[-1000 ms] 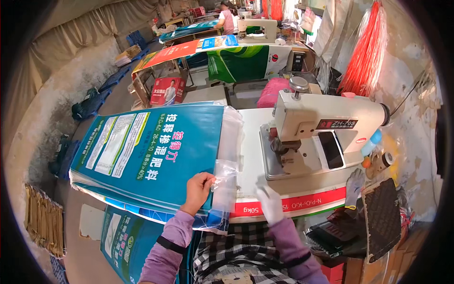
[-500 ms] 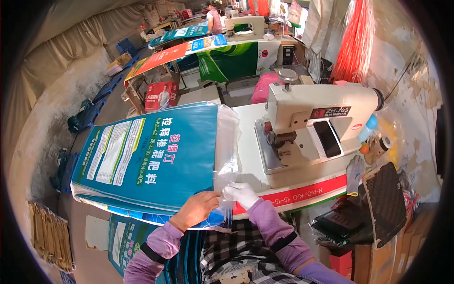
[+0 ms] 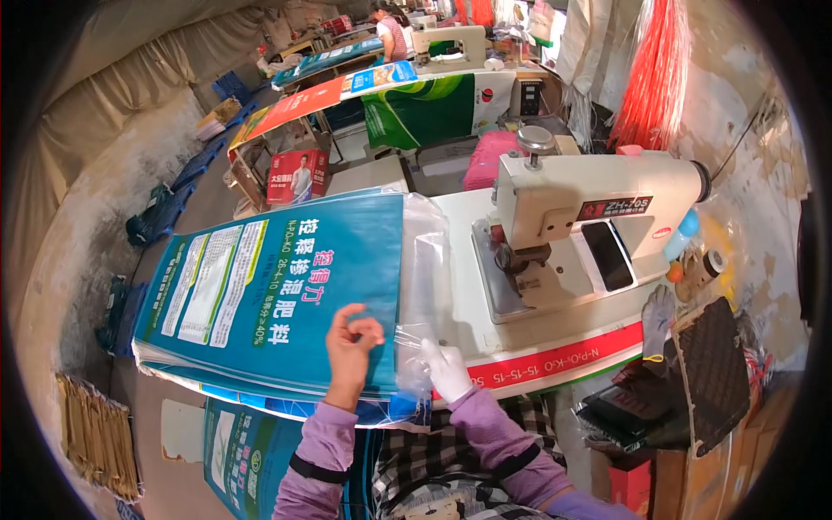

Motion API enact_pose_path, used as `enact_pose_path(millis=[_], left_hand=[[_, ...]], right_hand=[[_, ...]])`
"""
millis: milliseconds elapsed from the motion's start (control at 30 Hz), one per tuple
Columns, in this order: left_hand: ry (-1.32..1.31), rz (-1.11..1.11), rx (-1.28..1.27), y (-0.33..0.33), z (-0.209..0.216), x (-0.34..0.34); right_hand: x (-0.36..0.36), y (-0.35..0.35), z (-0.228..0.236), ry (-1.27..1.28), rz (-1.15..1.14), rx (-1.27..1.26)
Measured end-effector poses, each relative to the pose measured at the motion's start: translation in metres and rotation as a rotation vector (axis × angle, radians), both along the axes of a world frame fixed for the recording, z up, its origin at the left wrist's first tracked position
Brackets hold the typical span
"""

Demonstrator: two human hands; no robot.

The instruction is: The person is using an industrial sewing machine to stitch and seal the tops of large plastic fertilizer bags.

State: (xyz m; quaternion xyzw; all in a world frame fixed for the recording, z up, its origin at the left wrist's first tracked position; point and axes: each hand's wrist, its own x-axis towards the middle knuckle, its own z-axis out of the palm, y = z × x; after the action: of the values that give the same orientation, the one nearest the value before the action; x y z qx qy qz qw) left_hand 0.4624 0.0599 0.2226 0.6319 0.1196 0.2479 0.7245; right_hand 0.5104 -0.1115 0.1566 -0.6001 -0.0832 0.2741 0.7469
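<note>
A stack of teal printed sacks (image 3: 373, 260) lies in front of me, with clear plastic liner (image 3: 422, 286) sticking out along its right edge. Over the lower right part of the top sack hovers my bare left hand (image 3: 348, 355), fingers apart and partly curled, holding nothing. My right hand (image 3: 448, 371), in a white glove, pinches the liner at the near corner of the stack. To the right stands a white sewing machine (image 3: 598, 204), its needle area a short way beyond my right hand.
A dark phone (image 3: 607, 256) rests on the machine bed. Grey glove (image 3: 659, 321) and a dark, worn pad (image 3: 718, 373) are at the right. A red bundle of strands (image 3: 654, 78) hangs behind the machine. Another person (image 3: 392, 39) is at a far table.
My left hand has let go near the liner corner and lifted up over the top sack, its fingers opening. My right hand has shifted slightly right and nearer, still at the liner.
</note>
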Motion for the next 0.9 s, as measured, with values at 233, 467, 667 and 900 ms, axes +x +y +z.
enact_pose_path(millis=[233, 467, 667, 900], left_hand=[[0.284, -0.27, 0.301, -0.037, 0.009, -0.007], [0.115, -0.029, 0.034, 0.0, 0.001, -0.01], [0.026, 0.008, 0.021, -0.013, 0.016, -0.016], [0.06, 0.019, 0.059, -0.035, 0.007, -0.014]], right_hand=[[0.007, 0.006, 0.017, 0.164, 0.008, 0.225], [0.0, 0.01, 0.029, 0.049, -0.062, -0.028], [0.016, -0.019, 0.025, -0.092, -0.093, -0.084], [0.012, -0.002, 0.067, -0.284, 0.205, -0.144]])
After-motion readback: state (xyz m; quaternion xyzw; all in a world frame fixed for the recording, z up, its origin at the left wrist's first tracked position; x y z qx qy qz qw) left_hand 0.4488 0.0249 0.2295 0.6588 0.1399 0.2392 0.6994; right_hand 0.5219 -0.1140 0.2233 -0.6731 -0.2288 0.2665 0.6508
